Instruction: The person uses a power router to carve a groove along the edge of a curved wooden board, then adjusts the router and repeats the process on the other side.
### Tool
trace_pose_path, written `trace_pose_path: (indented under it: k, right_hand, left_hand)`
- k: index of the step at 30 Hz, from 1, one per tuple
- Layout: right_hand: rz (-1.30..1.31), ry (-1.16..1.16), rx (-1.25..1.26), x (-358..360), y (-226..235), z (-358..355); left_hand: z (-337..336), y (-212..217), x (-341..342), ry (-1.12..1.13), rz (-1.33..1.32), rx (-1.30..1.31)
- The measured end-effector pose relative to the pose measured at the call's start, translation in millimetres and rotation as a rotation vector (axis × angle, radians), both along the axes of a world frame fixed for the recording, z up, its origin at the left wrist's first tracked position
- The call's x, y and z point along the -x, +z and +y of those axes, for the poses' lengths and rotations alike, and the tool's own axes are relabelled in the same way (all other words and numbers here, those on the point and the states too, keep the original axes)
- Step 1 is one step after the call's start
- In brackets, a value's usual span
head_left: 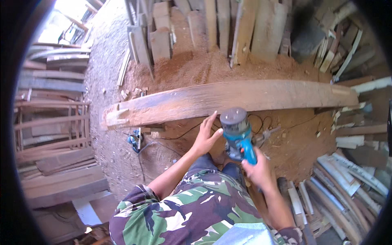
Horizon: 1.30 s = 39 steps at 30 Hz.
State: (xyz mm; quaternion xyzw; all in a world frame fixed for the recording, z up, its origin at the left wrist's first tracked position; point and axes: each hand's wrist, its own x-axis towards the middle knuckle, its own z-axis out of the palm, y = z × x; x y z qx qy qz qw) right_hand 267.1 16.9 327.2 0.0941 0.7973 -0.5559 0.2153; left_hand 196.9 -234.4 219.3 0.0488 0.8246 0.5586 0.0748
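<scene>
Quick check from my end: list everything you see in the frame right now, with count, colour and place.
Power tool: one, blue body with grey cap, centre, in both hands.
Long beam: one, weathered brown, lying across the middle.
Sawdust heap: one, reddish-brown, behind the beam.
Upright planks: many, grey-brown, leaning along the top.
Second tool: one, blue, on the ground left of centre.
Cable: black, on the ground under the beam.
Offcuts: many, pale and brown, piled at right.
Stacked boards: many, brown, at left.
Left hand: against the tool's cap.
Right hand: gripping the tool's body.
</scene>
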Motion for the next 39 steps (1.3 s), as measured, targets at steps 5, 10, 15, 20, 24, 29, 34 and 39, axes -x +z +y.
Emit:
trace_pose_path:
  k: [5,10,15,20,24,29,34,39]
  right_hand:
    - [0.304,0.598,-0.735,102.4,31.1,-41.2]
    - [0.448,1.170,-1.319,181.5,20.8,-98.7]
    - [0.582,1.303,-1.577,209.3,-41.8,-141.2]
    - [0.568,1.242,-1.703,203.0,-116.4,-126.3]
    - [0.600,1.106,-1.698,175.9,-145.9,-141.1]
    - [0.410,1.063,-1.826,143.0,-173.2,-198.7]
    - [0.070,1.271,-1.967,116.0,-240.9,-230.5]
    - [0.240,1.235,-1.925,101.6,-265.1,-246.9]
  left_hand:
    - [-112.8,-45.7,-59.6,0.355,0.055,-0.094]
    - [-219.6,-147.3,-199.4,0.700,-0.260,-0.117]
    - [-248.0,-251.5,-391.9,1.063,-0.414,0.105]
    - [-219.1,-248.1,-448.2,1.039,-0.733,-0.050]
    - [-212.4,-247.9,-420.5,0.969,-0.508,0.094]
    - [-217.9,-186.9,-266.3,0.695,-0.319,-0.171]
    - [-168.9,-45.1,-95.3,0.293,0.000,-0.174]
    - [-97.5,14.3,8.1,-0.075,0.180,0.224]
